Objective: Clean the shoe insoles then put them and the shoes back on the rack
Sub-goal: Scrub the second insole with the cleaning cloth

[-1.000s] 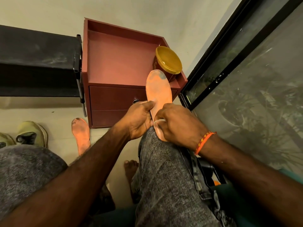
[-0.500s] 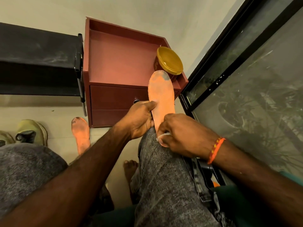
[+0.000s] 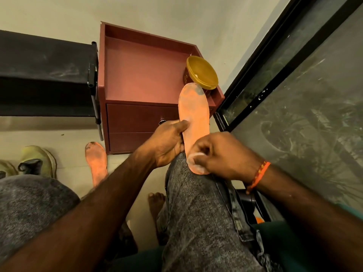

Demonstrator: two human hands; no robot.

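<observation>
Mid-cleaning: orange insole (image 3: pixel 194 122) propped on the right knee, pinched at its edge by the left grip (image 3: pixel 169 142), right grip (image 3: pixel 214 156) pinching a white wipe (image 3: pixel 193 160) on the heel (toe smudge remains), calling for strokes toward that toe.

pale wall (image 3: pixel 176 10), beige floor (image 3: pixel 49 138); red drawer cabinet (image 3: pixel 141 75) between black shelf (image 3: pixel 39 75) and dusty black-framed window (image 3: pixel 294 85)

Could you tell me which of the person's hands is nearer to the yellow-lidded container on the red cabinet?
The left hand, gripping the insole's left edge midway. The right hand works lower, at its heel end, farther from the yellow-lidded container.
</observation>
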